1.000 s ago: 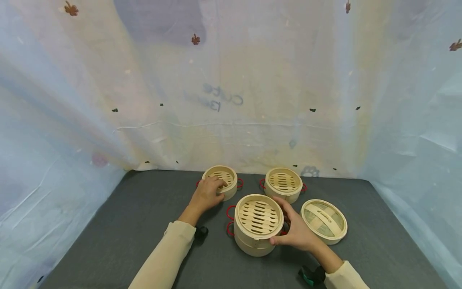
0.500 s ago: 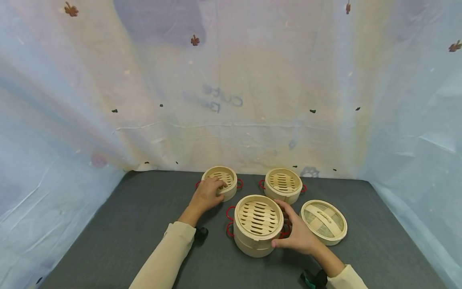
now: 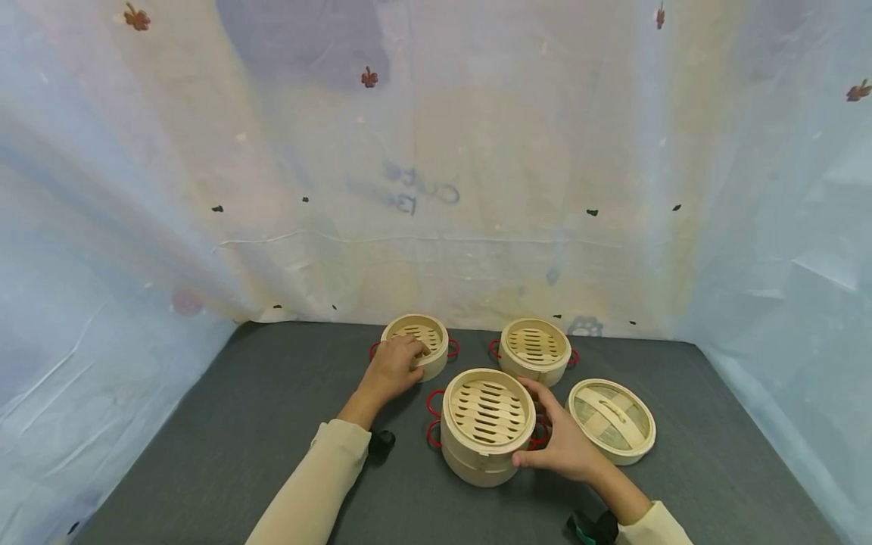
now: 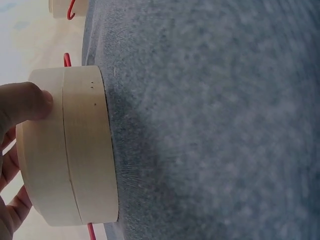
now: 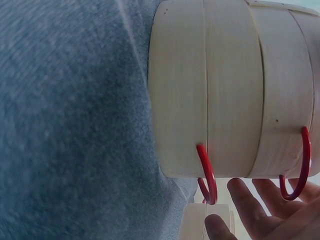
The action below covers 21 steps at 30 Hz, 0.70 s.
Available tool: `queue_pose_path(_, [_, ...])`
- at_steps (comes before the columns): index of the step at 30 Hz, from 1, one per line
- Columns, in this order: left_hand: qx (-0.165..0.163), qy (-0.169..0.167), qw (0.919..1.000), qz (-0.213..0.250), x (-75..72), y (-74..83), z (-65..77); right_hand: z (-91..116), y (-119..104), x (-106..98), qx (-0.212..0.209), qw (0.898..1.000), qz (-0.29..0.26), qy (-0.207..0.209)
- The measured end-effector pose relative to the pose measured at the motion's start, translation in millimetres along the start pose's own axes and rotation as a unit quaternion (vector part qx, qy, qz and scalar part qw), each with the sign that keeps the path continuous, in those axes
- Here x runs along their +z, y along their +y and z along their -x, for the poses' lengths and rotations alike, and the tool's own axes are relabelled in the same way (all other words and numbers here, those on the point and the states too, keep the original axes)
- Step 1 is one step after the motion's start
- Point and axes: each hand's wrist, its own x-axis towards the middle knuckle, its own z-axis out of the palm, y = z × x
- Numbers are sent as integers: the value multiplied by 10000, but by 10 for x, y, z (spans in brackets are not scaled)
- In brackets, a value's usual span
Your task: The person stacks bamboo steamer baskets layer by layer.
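My left hand pinches the near rim of a small bamboo steamer basket at the back. In the left wrist view, the thumb presses its outer wall and the fingers curl over the far side. Nearer me stands a stack of two bamboo steamer baskets, with red handles at both sides and slatted floor showing on top. Around its right side stands my right hand, fingers spread behind and thumb in front. The right wrist view shows those fingers loosely bent beside the red handles, not gripping.
Behind the stack, to the right, sits another steamer basket with red handles. A woven bamboo lid lies to the right of my right hand. The grey tabletop ends at a pale hanging sheet.
My right hand has eased slightly away from the stack to the right, uncovering its right handles. The left hand and the baskets keep their places.
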Motion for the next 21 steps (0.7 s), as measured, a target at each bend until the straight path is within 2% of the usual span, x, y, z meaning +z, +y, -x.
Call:
queue_pose_path(4, [-15,-88,9999,63,-5,9,-4,4,-11,-2,91,9999,100,55])
queue_pose_path(12, [245,20,9997,-28,-64,37,-14,2,-27,6,216,9995,215,114])
queue_pose_path(21, [139,-95,9998,-96,-133,65,0,11,-26,0,144,9993,316,129])
